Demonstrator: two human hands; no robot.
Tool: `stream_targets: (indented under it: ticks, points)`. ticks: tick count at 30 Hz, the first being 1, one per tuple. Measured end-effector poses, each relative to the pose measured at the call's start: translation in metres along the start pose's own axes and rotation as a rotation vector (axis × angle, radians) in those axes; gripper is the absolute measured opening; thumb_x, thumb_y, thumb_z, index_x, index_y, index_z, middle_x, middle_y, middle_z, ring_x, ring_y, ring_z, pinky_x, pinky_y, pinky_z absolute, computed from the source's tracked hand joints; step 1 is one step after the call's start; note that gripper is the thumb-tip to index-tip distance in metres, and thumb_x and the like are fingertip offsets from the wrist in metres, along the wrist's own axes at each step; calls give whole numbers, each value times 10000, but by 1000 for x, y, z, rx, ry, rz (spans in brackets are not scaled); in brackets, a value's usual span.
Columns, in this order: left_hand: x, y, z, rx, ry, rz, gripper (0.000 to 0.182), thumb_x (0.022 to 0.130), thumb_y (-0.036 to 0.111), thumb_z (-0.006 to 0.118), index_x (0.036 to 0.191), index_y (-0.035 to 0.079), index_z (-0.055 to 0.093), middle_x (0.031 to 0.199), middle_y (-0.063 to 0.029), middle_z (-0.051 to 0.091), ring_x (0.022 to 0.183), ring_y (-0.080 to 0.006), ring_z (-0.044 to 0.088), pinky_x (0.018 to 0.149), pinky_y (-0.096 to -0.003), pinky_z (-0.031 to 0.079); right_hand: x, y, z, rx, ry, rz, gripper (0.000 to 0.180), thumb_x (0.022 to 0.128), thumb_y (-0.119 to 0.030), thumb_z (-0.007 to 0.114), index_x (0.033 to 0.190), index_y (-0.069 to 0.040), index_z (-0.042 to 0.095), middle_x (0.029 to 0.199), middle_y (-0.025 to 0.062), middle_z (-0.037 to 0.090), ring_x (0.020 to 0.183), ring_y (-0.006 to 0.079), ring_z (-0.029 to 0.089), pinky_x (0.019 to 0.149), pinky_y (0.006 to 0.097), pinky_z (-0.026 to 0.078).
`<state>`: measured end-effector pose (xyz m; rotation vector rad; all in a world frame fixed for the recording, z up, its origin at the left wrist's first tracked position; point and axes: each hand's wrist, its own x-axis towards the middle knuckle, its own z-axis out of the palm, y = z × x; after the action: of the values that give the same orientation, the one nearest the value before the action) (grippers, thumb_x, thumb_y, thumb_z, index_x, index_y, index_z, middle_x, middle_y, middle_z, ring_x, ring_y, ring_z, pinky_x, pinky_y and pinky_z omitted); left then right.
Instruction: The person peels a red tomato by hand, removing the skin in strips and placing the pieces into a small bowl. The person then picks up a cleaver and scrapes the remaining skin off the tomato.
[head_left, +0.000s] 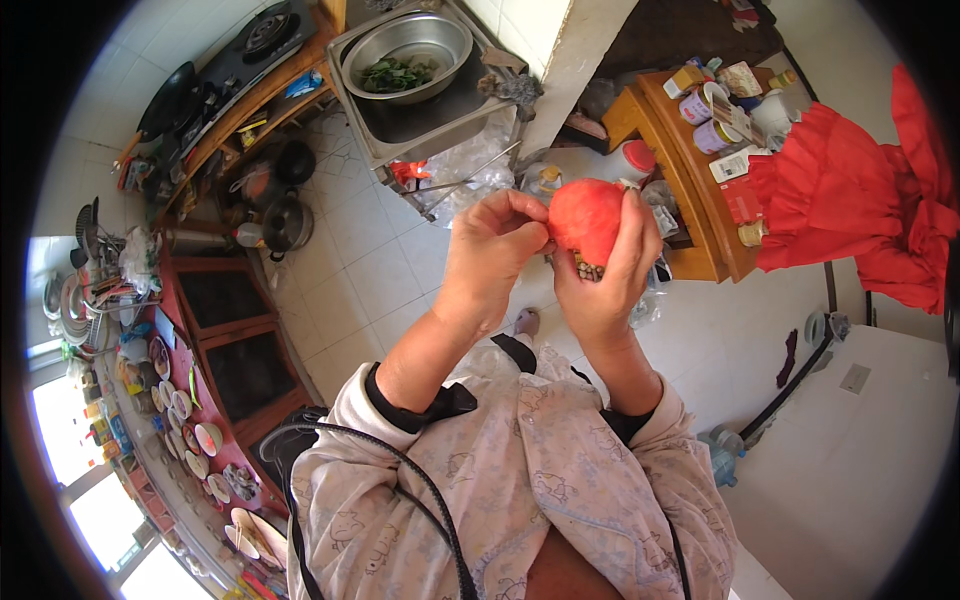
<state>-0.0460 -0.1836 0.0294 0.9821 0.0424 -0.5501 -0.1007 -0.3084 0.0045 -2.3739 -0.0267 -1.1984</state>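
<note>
In front of my body I hold up a round red fruit (586, 219), perhaps a tomato, with a pale stem end at its upper right. My right hand (615, 277) grips it from the right and below, fingers along its side. The thumb and forefinger of my left hand (495, 251) are pinched together at the fruit's left edge. Whatever lies between those fingertips is too small to make out. Just under the fruit a small speckled patch shows by my right thumb; I cannot tell what it is.
A metal sink (390, 139) ahead holds a steel basin (450, 45) with green leaves (397, 75). To the right, a wooden cabinet (660, 127) bears cans and boxes beside red cloth (817, 187). Bowls stand on a red cupboard (217, 405) at left. Pots (287, 223) sit near the stove counter.
</note>
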Motion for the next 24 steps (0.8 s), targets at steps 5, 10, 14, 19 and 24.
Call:
stream_targets:
  ticks: [5, 10, 14, 19, 24]
  points:
    - [-5, 4, 1, 108, -72, 24, 175, 810, -18, 679, 969, -5, 606, 901, -36, 632, 847, -99, 590, 775, -251, 495, 5, 0, -2, 47, -18, 118, 869, 666, 37, 787, 1432, 4, 377, 1338, 256, 430, 1199, 406, 504, 946, 437, 476]
    - [-5, 1, 3, 259, -16, 16, 228, 794, 11, 707, 992, -19, 596, 906, -45, 642, 827, -102, 596, 762, -257, 506, 1, 1, -2, 31, -11, 102, 857, 671, 11, 801, 1422, 15, 388, 1327, 253, 441, 1188, 402, 512, 942, 438, 479]
    - [-4, -3, 4, 269, 21, 29, 248, 757, 5, 712, 975, -34, 602, 882, -55, 650, 799, -103, 600, 740, -258, 512, -2, 3, 1, -31, 26, -14, 824, 693, -29, 818, 1405, 27, 407, 1298, 252, 471, 1156, 400, 532, 917, 439, 492]
    - [-4, -5, 7, 310, 70, 42, 221, 732, -11, 714, 926, -49, 615, 813, -53, 651, 740, -102, 599, 695, -259, 513, -4, 5, 1, -42, 13, -93, 758, 727, -26, 794, 1381, 59, 420, 1330, 219, 428, 1199, 363, 506, 989, 441, 452]
    - [-2, -4, 5, 251, 48, 28, 185, 744, -33, 698, 910, -35, 617, 808, -42, 647, 730, -92, 598, 666, -251, 506, -4, 4, 2, -40, 31, -116, 749, 718, 0, 786, 1372, 68, 427, 1318, 221, 438, 1186, 368, 517, 985, 439, 457]
